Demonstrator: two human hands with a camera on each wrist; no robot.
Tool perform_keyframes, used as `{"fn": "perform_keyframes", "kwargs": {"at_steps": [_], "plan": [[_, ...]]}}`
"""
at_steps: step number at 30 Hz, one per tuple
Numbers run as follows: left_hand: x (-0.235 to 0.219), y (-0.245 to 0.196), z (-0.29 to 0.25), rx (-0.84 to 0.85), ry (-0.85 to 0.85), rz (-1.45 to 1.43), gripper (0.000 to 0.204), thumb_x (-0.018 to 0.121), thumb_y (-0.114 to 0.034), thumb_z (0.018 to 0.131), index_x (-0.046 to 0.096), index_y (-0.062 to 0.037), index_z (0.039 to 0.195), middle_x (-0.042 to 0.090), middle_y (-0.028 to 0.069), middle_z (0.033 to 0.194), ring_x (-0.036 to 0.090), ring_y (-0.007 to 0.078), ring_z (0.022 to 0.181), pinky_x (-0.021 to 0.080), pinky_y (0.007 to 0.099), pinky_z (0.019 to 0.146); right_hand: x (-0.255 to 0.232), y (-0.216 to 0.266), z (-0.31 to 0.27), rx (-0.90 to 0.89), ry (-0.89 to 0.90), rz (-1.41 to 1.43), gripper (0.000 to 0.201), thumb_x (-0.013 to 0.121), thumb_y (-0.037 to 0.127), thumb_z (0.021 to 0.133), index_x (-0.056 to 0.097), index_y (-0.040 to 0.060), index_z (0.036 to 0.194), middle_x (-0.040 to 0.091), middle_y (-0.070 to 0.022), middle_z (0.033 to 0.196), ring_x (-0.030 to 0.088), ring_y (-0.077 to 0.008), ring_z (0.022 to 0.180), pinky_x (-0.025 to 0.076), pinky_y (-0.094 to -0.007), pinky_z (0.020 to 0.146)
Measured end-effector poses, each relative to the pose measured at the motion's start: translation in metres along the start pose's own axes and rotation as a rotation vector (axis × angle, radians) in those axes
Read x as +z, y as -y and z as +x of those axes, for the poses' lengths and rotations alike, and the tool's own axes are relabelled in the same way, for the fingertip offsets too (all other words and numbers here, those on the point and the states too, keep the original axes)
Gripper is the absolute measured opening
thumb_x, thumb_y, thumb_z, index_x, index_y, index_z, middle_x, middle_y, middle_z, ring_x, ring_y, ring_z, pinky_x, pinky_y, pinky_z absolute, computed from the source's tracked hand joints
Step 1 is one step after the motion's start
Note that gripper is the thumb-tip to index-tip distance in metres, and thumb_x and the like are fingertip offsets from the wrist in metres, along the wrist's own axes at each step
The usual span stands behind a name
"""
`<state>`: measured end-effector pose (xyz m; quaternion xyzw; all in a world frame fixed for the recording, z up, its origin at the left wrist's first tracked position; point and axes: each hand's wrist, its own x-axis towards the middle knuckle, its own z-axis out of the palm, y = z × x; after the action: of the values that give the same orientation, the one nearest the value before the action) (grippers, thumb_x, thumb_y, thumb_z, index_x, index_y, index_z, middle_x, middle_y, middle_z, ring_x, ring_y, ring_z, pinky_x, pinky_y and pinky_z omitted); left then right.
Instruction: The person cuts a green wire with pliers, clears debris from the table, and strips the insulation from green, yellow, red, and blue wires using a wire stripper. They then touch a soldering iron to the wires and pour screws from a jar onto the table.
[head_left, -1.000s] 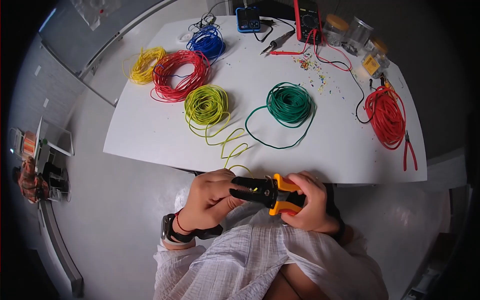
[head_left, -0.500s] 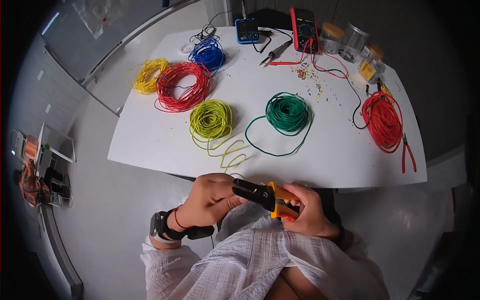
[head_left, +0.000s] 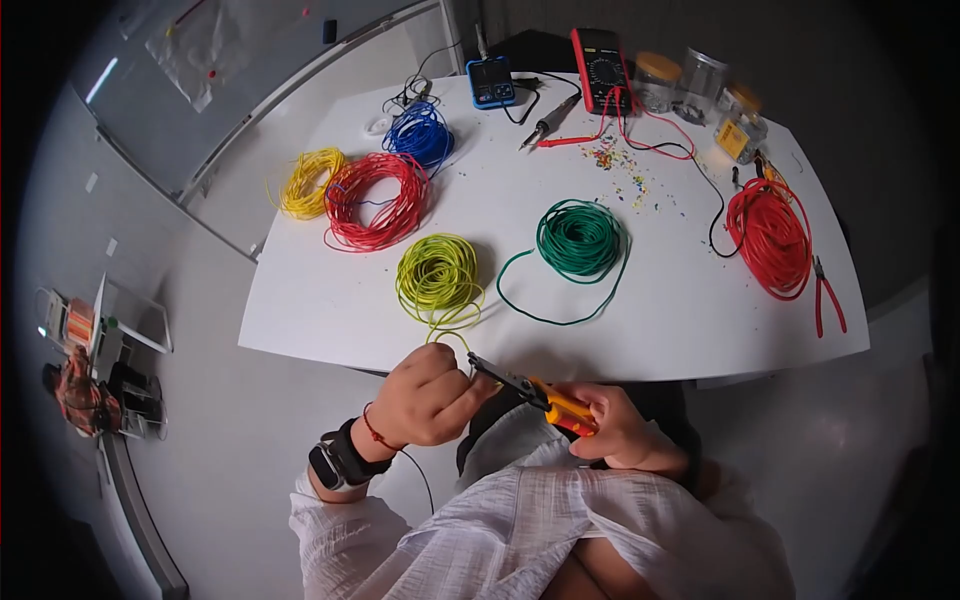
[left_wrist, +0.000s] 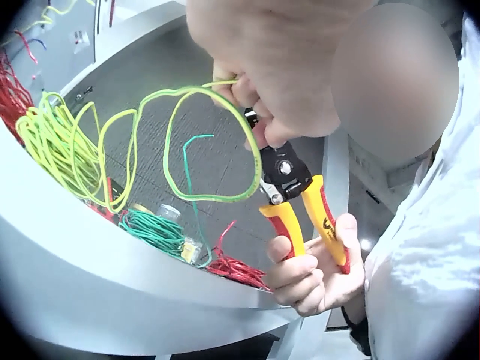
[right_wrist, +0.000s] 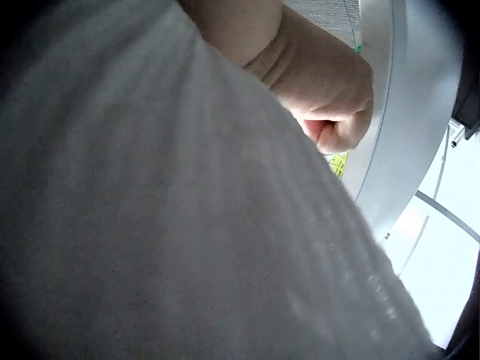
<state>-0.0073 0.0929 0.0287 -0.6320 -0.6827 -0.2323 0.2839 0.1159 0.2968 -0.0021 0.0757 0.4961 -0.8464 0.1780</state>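
Observation:
My left hand (head_left: 425,395) pinches the yellow-green wire (left_wrist: 176,135), whose loose loop hangs from it in the left wrist view. That wire leads back to a yellow-green coil (head_left: 438,278) near the table's front edge. Yellow and red handles of the wire strippers (left_wrist: 285,169) lie in the grip of my right hand (head_left: 625,430), fingers curled round them. Their black head reaches to the left fingertips, which hide the wire's end and part of the jaws. Cloth of a white shirt (right_wrist: 172,210) covers most of the right wrist view.
On the white table (head_left: 680,330) lie a green coil (head_left: 578,240), red coils, yellow and blue ones. A soldering iron (head_left: 550,122), a multimeter (head_left: 603,75) and jars (head_left: 740,125) stand behind. Small red-handled pliers (head_left: 828,300) rest at the right edge. Coloured wire scraps (head_left: 625,170) are scattered near the back.
The wire strippers have turned so that their head shows more edge-on and points to the upper left. My left hand has rolled over, knuckles up. The head view has shifted, so the table appears lower.

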Motion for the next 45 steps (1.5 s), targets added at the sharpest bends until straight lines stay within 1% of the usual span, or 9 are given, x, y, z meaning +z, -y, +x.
{"fn": "perform_keyframes", "kwargs": {"at_steps": [7, 10, 12, 15, 22, 25, 29, 34, 45], "plan": [[0.0, 0.005, 0.005, -0.184, 0.035, -0.316, 0.012, 0.065, -0.002, 0.064, 0.058, -0.0006, 0.073, 0.038, 0.0041, 0.054, 0.041, 0.0201, 0.05, 0.034, 0.0305, 0.045, -0.003, -0.002, 0.001, -0.079, -0.008, -0.066, 0.062, 0.062, -0.002, 0.057, 0.046, -0.0037, 0.117, 0.055, -0.0061, 0.102, 0.051, -0.0107, 0.093, 0.039, -0.0237, 0.081], [-0.004, 0.002, 0.004, -0.338, 0.035, -0.607, 0.007, 0.064, -0.005, 0.068, 0.059, -0.0013, 0.072, 0.043, 0.0066, 0.055, 0.043, 0.0223, 0.05, 0.034, 0.0319, 0.046, -0.003, 0.007, -0.003, -0.257, -0.207, -0.687, 0.06, 0.067, 0.004, 0.052, 0.052, 0.0012, 0.11, 0.057, -0.0054, 0.089, 0.054, -0.0119, 0.077, 0.043, -0.0257, 0.066], [-0.01, 0.001, 0.006, -0.413, 0.075, -0.697, 0.006, 0.063, -0.006, 0.07, 0.059, -0.0015, 0.072, 0.044, 0.0073, 0.056, 0.043, 0.0227, 0.05, 0.034, 0.0317, 0.046, -0.001, 0.012, -0.001, -0.721, -0.324, -1.016, 0.058, 0.07, 0.008, 0.047, 0.054, 0.0036, 0.102, 0.055, -0.0069, 0.079, 0.052, -0.0162, 0.064, 0.042, -0.0276, 0.055], [-0.011, 0.002, 0.003, -0.5, 0.102, -0.814, 0.008, 0.062, -0.009, 0.075, 0.06, -0.0017, 0.074, 0.045, 0.0087, 0.057, 0.043, 0.0233, 0.05, 0.034, 0.0314, 0.046, 0.001, 0.019, 0.002, -0.899, -0.389, -1.133, 0.056, 0.071, 0.008, 0.045, 0.054, 0.0031, 0.098, 0.055, -0.0085, 0.079, 0.05, -0.0206, 0.062, 0.042, -0.026, 0.055], [-0.004, 0.003, 0.008, -0.407, 0.076, -0.622, 0.008, 0.064, -0.004, 0.069, 0.057, -0.0011, 0.07, 0.042, 0.0078, 0.056, 0.042, 0.0237, 0.049, 0.033, 0.0332, 0.046, -0.008, 0.002, 0.002, -0.295, -0.163, -0.601, 0.059, 0.069, 0.008, 0.047, 0.053, -0.0006, 0.103, 0.053, -0.0084, 0.081, 0.045, -0.0144, 0.059, 0.04, -0.024, 0.055], [-0.004, 0.007, 0.009, -0.202, 0.04, -0.441, 0.014, 0.065, -0.001, 0.062, 0.052, -0.0023, 0.066, 0.041, 0.0074, 0.056, 0.042, 0.0248, 0.049, 0.033, 0.034, 0.045, -0.003, 0.005, 0.003, -0.647, -0.335, -0.891, 0.058, 0.069, 0.008, 0.048, 0.053, -0.0009, 0.103, 0.053, -0.0068, 0.079, 0.043, -0.0136, 0.058, 0.039, -0.023, 0.055], [0.0, 0.005, 0.007, -0.109, -0.057, -0.37, 0.017, 0.066, -0.002, 0.06, 0.05, -0.0024, 0.065, 0.041, 0.0077, 0.057, 0.043, 0.0251, 0.05, 0.036, 0.0331, 0.045, -0.002, 0.011, -0.002, -0.749, -0.353, -0.995, 0.058, 0.07, 0.008, 0.049, 0.053, -0.0005, 0.103, 0.053, -0.0061, 0.079, 0.044, -0.0137, 0.06, 0.039, -0.0228, 0.057], [0.006, 0.01, 0.006, -0.331, 0.005, -0.521, 0.013, 0.066, -0.003, 0.064, 0.054, -0.0012, 0.064, 0.042, 0.0077, 0.055, 0.045, 0.024, 0.051, 0.035, 0.0319, 0.045, -0.007, -0.001, 0.008, -0.343, -0.136, -0.624, 0.057, 0.068, 0.008, 0.056, 0.05, 0.0007, 0.109, 0.054, -0.0067, 0.083, 0.049, -0.0137, 0.072, 0.041, -0.0245, 0.066], [-0.001, -0.005, 0.01, -0.574, -0.075, -0.586, 0.005, 0.061, -0.005, 0.075, 0.063, -0.0009, 0.076, 0.049, 0.006, 0.054, 0.045, 0.0185, 0.048, 0.035, 0.0284, 0.046, -0.016, 0.012, 0.002, -0.231, 0.051, -0.197, 0.07, 0.064, 0.012, 0.066, 0.032, 0.0, 0.127, 0.043, -0.0055, 0.108, 0.041, -0.0133, 0.099, 0.033, -0.0269, 0.088]]}}
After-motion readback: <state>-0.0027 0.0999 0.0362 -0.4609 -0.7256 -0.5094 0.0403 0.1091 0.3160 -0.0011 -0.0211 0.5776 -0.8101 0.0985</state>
